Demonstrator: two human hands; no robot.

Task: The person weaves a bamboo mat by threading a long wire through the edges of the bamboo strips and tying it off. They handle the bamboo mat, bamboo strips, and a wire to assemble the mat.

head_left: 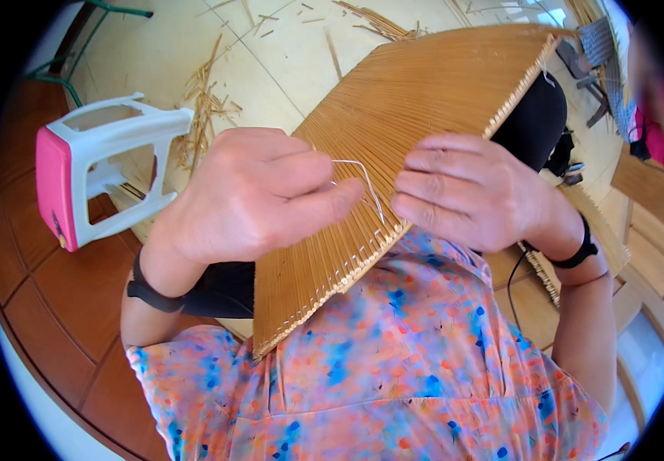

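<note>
A fan-shaped panel of thin brown slats (438,81) lies slanted across my lap, with a row of short white stitches along the lower part of its edge. My left hand (263,196) is closed in a pinch just above the panel, with white thread (363,170) looping from its fingers down toward the edge; whether a needle is in them is hidden. My right hand (470,192) grips the panel’s near edge, fingers together over the top face and thumb out of sight underneath.
A pink and white stool (57,184) lies on its side at left, near a green metal frame (78,58). Loose straw strips (203,115) litter the tiled floor. Dark tools (589,84) lie at upper right; another slatted panel (601,230) rests at right behind my arm.
</note>
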